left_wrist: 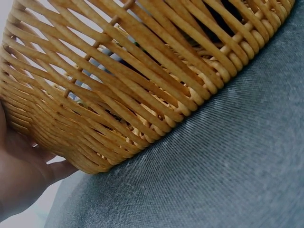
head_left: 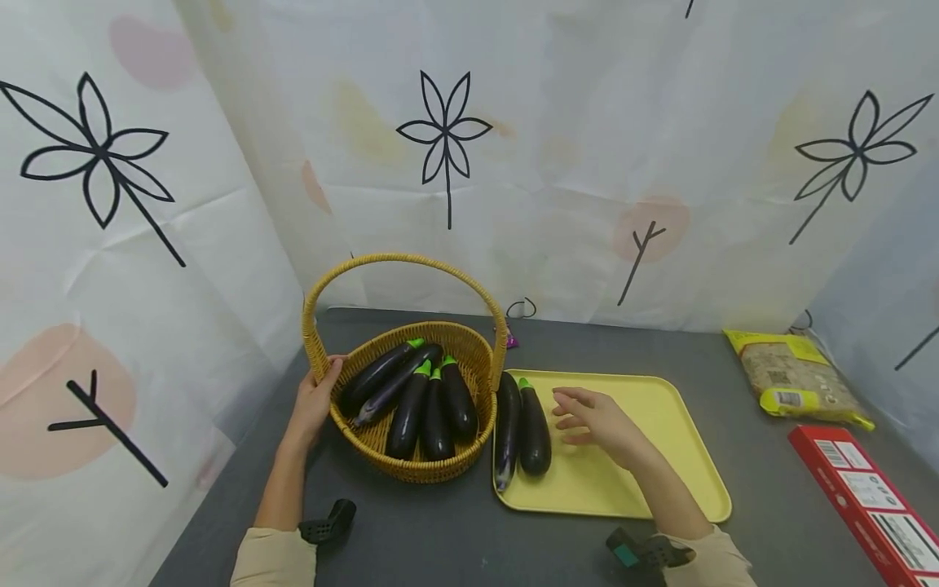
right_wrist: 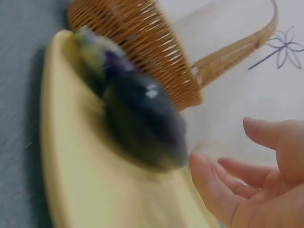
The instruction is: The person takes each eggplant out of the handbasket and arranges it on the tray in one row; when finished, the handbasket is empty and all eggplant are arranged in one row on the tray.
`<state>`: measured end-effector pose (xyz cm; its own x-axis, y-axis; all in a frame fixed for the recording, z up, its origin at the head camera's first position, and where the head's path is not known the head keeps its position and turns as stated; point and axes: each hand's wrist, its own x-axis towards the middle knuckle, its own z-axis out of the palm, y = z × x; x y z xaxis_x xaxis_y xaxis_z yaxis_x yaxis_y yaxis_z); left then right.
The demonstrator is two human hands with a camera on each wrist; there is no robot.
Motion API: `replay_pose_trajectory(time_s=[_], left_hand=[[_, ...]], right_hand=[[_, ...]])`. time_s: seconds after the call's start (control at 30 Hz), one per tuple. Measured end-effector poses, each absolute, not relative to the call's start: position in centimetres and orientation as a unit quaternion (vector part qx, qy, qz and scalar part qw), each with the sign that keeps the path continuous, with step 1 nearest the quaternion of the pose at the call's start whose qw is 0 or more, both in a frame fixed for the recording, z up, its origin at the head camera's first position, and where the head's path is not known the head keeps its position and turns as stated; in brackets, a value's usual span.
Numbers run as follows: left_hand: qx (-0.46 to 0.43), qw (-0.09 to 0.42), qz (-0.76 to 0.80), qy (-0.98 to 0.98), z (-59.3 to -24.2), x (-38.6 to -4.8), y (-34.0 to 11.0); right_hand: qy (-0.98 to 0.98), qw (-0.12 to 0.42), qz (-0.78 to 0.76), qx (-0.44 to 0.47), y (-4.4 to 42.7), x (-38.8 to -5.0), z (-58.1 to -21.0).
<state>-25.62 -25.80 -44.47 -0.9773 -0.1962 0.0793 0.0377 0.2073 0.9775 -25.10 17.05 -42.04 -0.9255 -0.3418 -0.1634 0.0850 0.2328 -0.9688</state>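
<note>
Basket [head_left: 418, 470] is gripped by left hand [head_left: 314, 401]; right hand [head_left: 600, 422] (unclenched) is held near two eggplants [head_left: 535, 436] at tray's [head_left: 660, 408] left edge.

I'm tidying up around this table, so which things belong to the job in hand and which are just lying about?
Likely part of the job:
woven basket, left hand against it
five eggplants inside
yellow tray, right hand over it
two eggplants on it

Seemingly just lying about:
plastic bag
red box
small purple thing behind the basket
</note>
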Motion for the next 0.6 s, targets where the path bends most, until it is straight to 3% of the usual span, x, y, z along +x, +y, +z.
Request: replay_pose_trajectory(time_s=[0.17,0.6], left_hand=[[0.053,0.091,-0.632,-0.768,-44.5,-25.6,-25.9],[0.048,0.094,-0.635,-0.765,-44.1,-25.3,-25.5]], right_hand=[[0.729,0.201,-0.644,-0.117,16.7,-25.0,-40.4],[0.582,0.359,-0.702,-0.198,10.3,-25.0,-38.2]])
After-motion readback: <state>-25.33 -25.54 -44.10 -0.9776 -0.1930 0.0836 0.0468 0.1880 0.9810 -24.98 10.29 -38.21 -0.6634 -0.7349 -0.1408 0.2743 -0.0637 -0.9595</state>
